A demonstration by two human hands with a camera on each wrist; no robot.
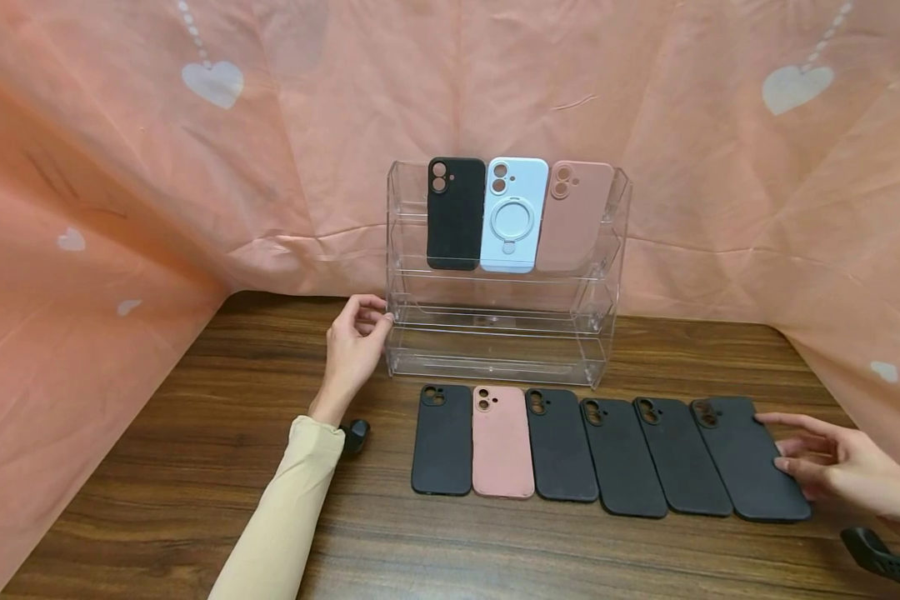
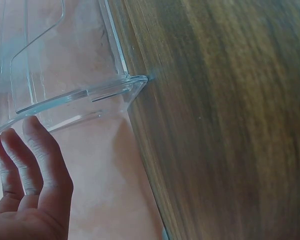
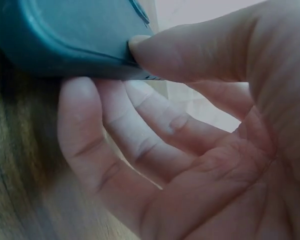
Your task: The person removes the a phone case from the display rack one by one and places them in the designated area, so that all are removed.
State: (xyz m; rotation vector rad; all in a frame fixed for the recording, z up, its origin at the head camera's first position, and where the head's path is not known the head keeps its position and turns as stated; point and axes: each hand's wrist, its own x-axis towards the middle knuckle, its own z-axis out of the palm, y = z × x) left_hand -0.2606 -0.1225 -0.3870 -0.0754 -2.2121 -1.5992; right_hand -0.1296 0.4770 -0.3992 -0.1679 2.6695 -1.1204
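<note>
My left hand (image 1: 356,337) is at the left side of a clear acrylic display rack (image 1: 495,367), thumb and bent fingers at its side panel. In the left wrist view, fingertips (image 2: 32,122) meet the edge of that panel; the thumb is mostly hidden. At the right end of a row of phone cases, my right hand (image 1: 840,462) pinches a black phone case (image 1: 753,467) by its right edge. The right wrist view shows the thumb (image 3: 155,50) on top of this case, with the other fingers curled at its side and underneath.
On the rack's top tier stand a black case (image 1: 456,225), a white case with a ring (image 1: 498,242) and a pink case (image 1: 577,217). Left of the pinched case lie several black cases (image 1: 562,454) and a pink one (image 1: 502,454) on the wooden table (image 1: 195,417). Pink curtains (image 1: 345,125) surround it.
</note>
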